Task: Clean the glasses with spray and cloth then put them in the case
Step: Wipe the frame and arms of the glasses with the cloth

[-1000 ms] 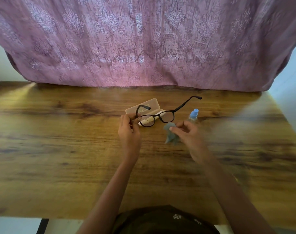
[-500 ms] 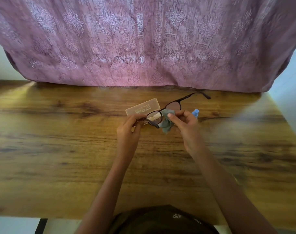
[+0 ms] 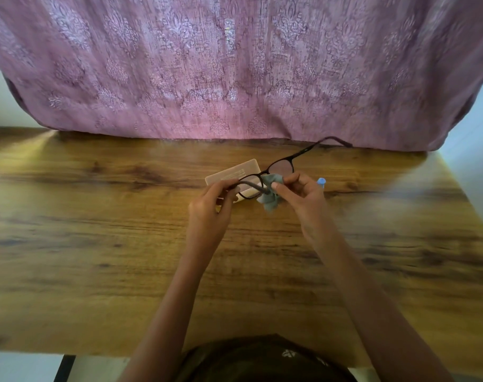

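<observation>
Black-framed glasses [image 3: 283, 166] are held above the wooden table [image 3: 97, 244], one temple pointing far right toward the curtain. My left hand [image 3: 211, 208] pinches the frame's left end. My right hand [image 3: 301, 193] pinches a grey-blue cloth [image 3: 270, 198] against the left lens. Behind the hands lies the open pale case [image 3: 234, 173], partly hidden. A blue spray bottle cap [image 3: 321, 181] peeks out behind my right hand; the bottle's body is hidden.
A pink patterned curtain [image 3: 234, 64] hangs along the table's far edge. Bare wood spreads to the left and right of the hands. The table's near edge [image 3: 69, 351] runs in front of my body.
My right hand brought the cloth up from beside the bottle onto the lens. The glasses have tilted, their free temple swinging farther right and back. My left hand has kept its hold.
</observation>
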